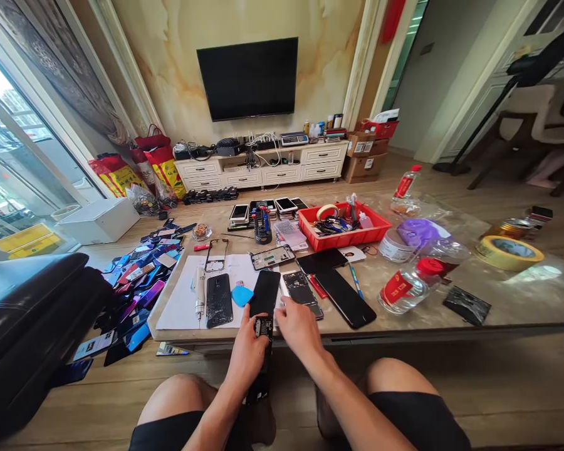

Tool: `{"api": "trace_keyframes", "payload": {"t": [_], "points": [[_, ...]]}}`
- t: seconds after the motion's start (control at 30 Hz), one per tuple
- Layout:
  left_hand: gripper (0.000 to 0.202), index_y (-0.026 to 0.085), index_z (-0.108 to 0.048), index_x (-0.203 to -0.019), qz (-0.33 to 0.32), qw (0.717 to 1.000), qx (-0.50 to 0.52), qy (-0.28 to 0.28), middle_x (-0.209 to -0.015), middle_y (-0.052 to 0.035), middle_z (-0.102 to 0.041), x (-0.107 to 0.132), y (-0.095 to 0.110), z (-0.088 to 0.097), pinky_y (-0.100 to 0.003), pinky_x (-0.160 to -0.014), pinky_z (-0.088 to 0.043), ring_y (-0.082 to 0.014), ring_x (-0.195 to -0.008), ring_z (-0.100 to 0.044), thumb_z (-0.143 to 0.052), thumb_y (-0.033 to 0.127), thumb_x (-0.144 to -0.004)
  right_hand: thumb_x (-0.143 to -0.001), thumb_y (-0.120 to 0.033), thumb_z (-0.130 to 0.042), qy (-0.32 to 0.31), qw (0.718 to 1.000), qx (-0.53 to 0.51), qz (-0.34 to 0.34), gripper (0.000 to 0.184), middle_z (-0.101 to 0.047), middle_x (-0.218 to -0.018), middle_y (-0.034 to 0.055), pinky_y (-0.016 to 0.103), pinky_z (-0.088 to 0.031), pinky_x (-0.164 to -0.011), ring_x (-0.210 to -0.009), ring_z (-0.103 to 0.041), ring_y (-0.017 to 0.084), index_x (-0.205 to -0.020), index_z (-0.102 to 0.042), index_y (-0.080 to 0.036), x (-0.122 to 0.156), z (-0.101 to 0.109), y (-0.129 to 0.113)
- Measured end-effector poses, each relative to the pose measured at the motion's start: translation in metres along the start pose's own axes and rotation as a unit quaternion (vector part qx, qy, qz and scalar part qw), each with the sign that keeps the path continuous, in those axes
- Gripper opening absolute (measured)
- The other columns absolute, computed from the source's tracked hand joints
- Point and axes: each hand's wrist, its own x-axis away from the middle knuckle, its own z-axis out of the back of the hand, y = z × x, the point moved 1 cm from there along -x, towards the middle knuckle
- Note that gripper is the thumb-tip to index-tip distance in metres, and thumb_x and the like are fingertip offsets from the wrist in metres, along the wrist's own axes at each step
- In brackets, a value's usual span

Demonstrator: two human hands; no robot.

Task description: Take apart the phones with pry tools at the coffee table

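Observation:
My left hand is wrapped round an opened phone whose inner circuit parts show. This phone hangs over the table's front edge above the floor. Just to its right, my right hand has its fingers curled in a pinch; whatever they hold is hidden. A slim white piece shows by its fingertips, but I cannot tell if it is gripped. Beyond the hands lie a black phone screen, a blue pick, a cracked phone and a phone with its back off.
An electric screwdriver lies on white paper. Behind stand a red tool tray and a screwdriver stand. Bottles with red caps and yellow tape are at right. Many phones are heaped on the floor at left.

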Motion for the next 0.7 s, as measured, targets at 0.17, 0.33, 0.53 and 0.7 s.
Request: {"api": "trace_keyframes", "payload": {"t": [0.17, 0.33, 0.53, 0.7], "points": [[0.083, 0.019, -0.049, -0.146, 0.088, 0.993, 0.077, -0.030, -0.095, -0.0078, -0.075, 0.005, 0.006, 0.005, -0.033, -0.065, -0.053, -0.0225, -0.065, -0.068, -0.067, 0.012, -0.065, -0.094, -0.030, -0.060, 0.006, 0.992, -0.117, -0.048, 0.019, -0.078, -0.086, 0.0062, 0.025, -0.043, -0.063, -0.081, -0.073, 0.021, -0.091, -0.075, -0.018, -0.006, -0.020, -0.011], [0.075, 0.015, -0.057, -0.138, 0.089, 0.980, 0.177, -0.037, -0.085, -0.0058, -0.074, 0.019, 0.018, 0.005, -0.026, -0.058, -0.048, -0.0170, -0.059, -0.064, -0.066, 0.016, -0.063, -0.101, -0.035, -0.051, 0.020, 0.993, -0.116, -0.020, 0.038, -0.074, -0.075, 0.0067, 0.025, -0.035, -0.057, -0.069, -0.067, 0.018, -0.073, -0.071, -0.018, -0.005, -0.023, -0.018], [0.081, 0.018, -0.055, -0.143, 0.076, 0.967, 0.229, -0.083, -0.096, -0.0078, -0.075, 0.026, 0.036, 0.005, -0.028, -0.062, -0.053, -0.0180, -0.066, -0.067, -0.067, 0.014, -0.063, -0.106, -0.036, -0.041, 0.073, 0.991, -0.104, 0.042, 0.041, -0.074, -0.077, 0.0066, 0.026, -0.037, -0.059, -0.071, -0.069, 0.020, -0.087, -0.074, -0.020, 0.016, -0.003, -0.016], [0.086, 0.023, -0.052, -0.148, 0.063, 0.949, 0.265, -0.160, -0.111, -0.0096, -0.072, 0.030, 0.045, 0.007, -0.034, -0.073, -0.059, -0.0230, -0.084, -0.072, -0.068, 0.012, -0.063, -0.105, -0.034, -0.039, 0.056, 0.981, -0.122, 0.140, 0.043, -0.071, -0.129, 0.0095, 0.032, -0.054, -0.088, -0.110, -0.072, 0.025, -0.142, -0.061, -0.027, 0.039, 0.016, 0.001]]}}
